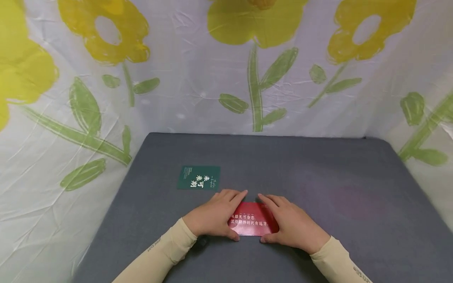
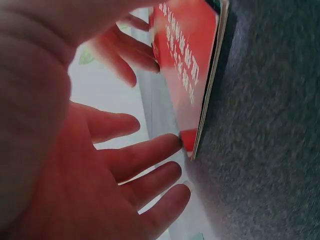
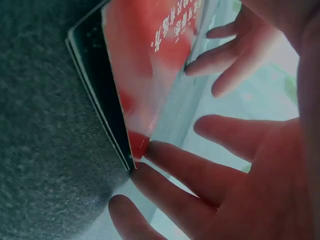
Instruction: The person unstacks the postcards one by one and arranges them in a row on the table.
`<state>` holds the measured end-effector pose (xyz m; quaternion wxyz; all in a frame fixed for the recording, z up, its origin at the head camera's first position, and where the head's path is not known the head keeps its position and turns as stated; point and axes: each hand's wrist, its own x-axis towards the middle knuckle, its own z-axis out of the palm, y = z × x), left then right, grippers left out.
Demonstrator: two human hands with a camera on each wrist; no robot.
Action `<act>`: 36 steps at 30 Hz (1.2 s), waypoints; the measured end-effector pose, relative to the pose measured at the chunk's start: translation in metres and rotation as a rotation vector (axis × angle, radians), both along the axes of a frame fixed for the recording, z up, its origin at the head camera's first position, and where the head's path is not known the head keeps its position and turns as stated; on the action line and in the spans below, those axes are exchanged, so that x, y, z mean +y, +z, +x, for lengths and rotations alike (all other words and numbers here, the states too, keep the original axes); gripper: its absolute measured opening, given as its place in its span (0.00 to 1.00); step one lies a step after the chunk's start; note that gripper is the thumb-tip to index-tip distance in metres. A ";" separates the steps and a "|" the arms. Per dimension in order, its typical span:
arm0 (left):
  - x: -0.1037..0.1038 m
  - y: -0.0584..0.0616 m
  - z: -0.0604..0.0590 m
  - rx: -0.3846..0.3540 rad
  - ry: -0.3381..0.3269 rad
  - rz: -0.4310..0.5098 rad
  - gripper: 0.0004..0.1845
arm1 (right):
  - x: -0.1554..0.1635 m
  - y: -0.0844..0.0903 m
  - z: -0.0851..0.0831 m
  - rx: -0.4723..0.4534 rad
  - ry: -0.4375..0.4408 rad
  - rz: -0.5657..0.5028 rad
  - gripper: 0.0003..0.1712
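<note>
A red card (image 1: 249, 228) printed with white Chinese characters lies flat on the grey table between both hands. In the right wrist view a dark card (image 3: 95, 60) shows under the red one, their edges slightly fanned apart. My left hand (image 1: 217, 214) frames the left side of the cards, its thumb by the near edge and its fingers by the far one. On the opposite side, my right hand (image 1: 297, 224) is spread likewise, with fingertips right at the far corner in its wrist view. The fingers of both hands are loosely extended.
A green card (image 1: 187, 181) with white characters lies farther back, left of the hands. The grey tabletop (image 1: 283, 161) ends at a white curtain (image 1: 184, 78) with yellow flowers, which surrounds it at the back and sides.
</note>
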<state>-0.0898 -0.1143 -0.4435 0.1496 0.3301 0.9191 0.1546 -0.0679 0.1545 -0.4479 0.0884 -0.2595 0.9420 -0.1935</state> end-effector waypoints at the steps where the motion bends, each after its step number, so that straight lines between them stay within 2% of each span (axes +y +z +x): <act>1: 0.001 0.000 0.001 0.003 -0.002 -0.003 0.65 | 0.000 -0.001 0.002 0.004 -0.002 -0.003 0.62; 9: 0.001 -0.001 0.002 0.029 -0.015 -0.022 0.58 | -0.002 -0.009 0.003 0.091 0.011 -0.015 0.55; 18: 0.001 -0.001 0.004 0.077 -0.042 -0.025 0.52 | -0.004 -0.009 0.003 0.109 0.014 -0.022 0.53; 30: -0.001 0.000 0.004 0.065 -0.043 -0.059 0.51 | -0.006 -0.008 0.003 0.120 0.055 -0.004 0.51; 36: -0.002 0.001 0.005 0.030 -0.035 -0.051 0.51 | -0.003 -0.009 0.003 0.136 0.056 -0.008 0.51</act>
